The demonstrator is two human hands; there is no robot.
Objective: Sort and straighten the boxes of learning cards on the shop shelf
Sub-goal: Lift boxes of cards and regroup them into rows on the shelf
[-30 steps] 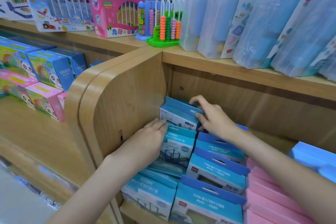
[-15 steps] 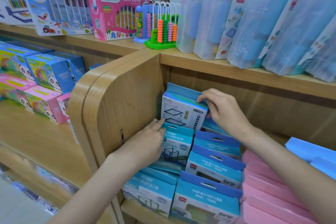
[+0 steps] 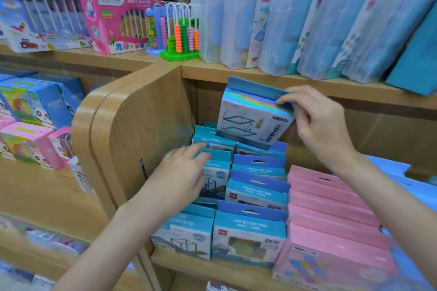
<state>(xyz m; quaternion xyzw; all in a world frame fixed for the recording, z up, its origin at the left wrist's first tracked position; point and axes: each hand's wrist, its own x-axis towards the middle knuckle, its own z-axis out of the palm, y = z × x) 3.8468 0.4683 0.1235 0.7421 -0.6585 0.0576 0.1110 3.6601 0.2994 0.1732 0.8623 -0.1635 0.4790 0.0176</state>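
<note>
boxes of learning cards fill the lower shelf point(image 3: 212, 264) in rows, teal ones on the left and a pink row point(image 3: 331, 217) beside them on the right. the right hand point(image 3: 316, 123) holds one teal box point(image 3: 253, 118) up in the air above the back of the teal rows, fingers and thumb pinching its upper right corner; the box is tilted, its shiny band catching the light, and it hangs just under the edge of the upper shelf point(image 3: 307, 82). the left hand point(image 3: 182, 177) reaches into the left teal row point(image 3: 212, 172), fingers stretched out fairly straight, the tips resting on the top flap of a standing box near the wooden side panel point(image 3: 132, 130); it grips nothing that i can see. the second teal row point(image 3: 257, 194) stands upright between that hand and the pink row. on the upper shelf lean clear-wrapped blue packs point(image 3: 307, 28), with a bead abacus point(image 3: 184, 35) at the corner and a pink toy box point(image 3: 118, 23) to its left. further left, blue and pink cartons point(image 3: 35, 111) sit on a neighbouring shelf. the picture is somewhat blurred, so the print on the boxes cannot be read.
</note>
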